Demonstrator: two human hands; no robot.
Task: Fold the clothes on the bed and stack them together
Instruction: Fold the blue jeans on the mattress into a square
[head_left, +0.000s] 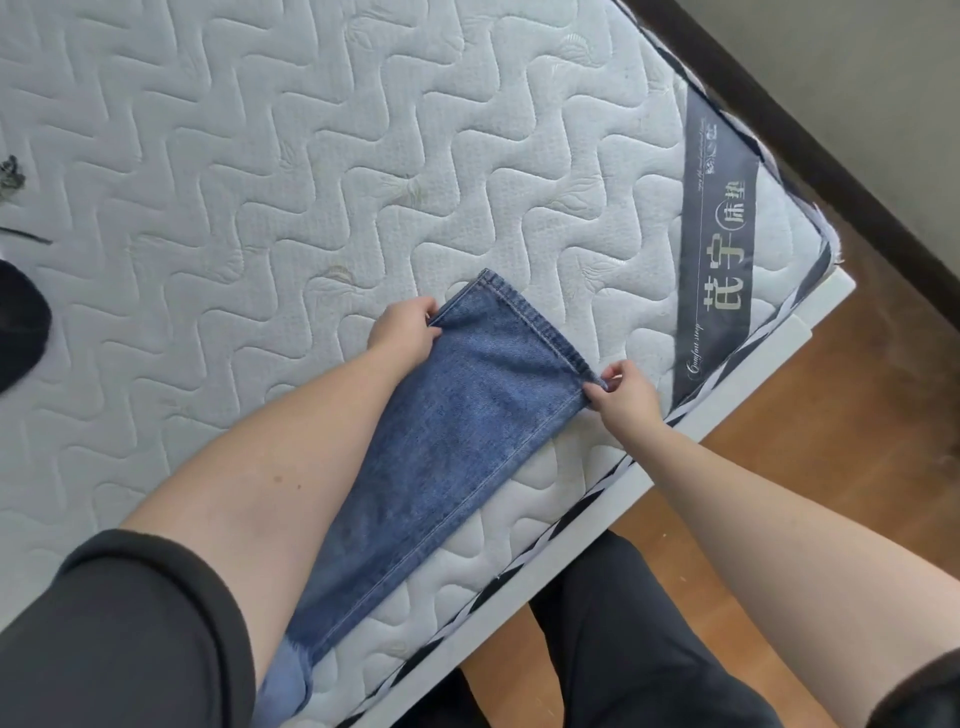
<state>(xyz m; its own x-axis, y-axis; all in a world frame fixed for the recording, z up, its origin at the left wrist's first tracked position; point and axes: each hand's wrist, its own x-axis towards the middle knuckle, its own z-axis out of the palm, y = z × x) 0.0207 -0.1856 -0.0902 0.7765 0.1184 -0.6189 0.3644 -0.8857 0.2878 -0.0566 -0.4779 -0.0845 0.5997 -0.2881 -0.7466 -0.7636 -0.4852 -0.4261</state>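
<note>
Pinching now, both hands at once, each on one corner of the hem of the blue denim jeans (457, 431). My left hand (402, 332) has fingers and thumb closed on the far corner of the hem, knuckles up, forearm lying along the edge of the leg. My right hand (621, 397) nips the near corner between thumb and fingertips, just at the stitched seam, the other fingers curled in behind. Between the two grips the hem runs as a straight stitched line, and the trouser leg stretches flat back toward me, slanting across the quilted white mattress (260, 182) close to its near edge. The upper part of the jeans disappears under my left arm, where a paler blue patch shows near the bottom of the picture.

Over to the right, a dark grey fabric label with pale lettering (719, 260) crosses the mattress corner, and black-and-white striped piping follows the edge. Below that sits the white bed frame (727, 410), then the brown wooden floor (857, 415) and a dark skirting strip along the wall. At the far left edge, a dark garment (18, 322) lies on the mattress, well apart from the jeans, cut off by the frame so I cannot tell what it is.
</note>
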